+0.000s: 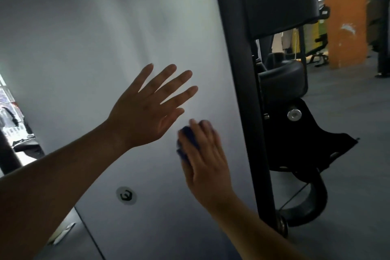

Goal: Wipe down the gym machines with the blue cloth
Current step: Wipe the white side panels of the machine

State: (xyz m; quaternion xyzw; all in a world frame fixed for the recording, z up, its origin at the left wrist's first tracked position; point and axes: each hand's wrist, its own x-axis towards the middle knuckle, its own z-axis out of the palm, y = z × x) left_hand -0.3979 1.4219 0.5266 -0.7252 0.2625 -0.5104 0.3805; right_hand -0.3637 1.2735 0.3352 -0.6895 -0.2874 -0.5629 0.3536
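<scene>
The blue cloth (191, 140) is mostly hidden under the right hand (207, 158) and blurred. Only a strip shows, running about from 1 to 7 o'clock on the grey panel (105, 38). The right hand presses it flat, fingers straight toward 12 o'clock; at its 10 o'clock the left hand (147, 110) is spread open, holding nothing.

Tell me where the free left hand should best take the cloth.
Probably the bunched blue edge of the cloth showing left of the right hand. Come from the left: the rest lies pinned under that hand against the panel.
</scene>
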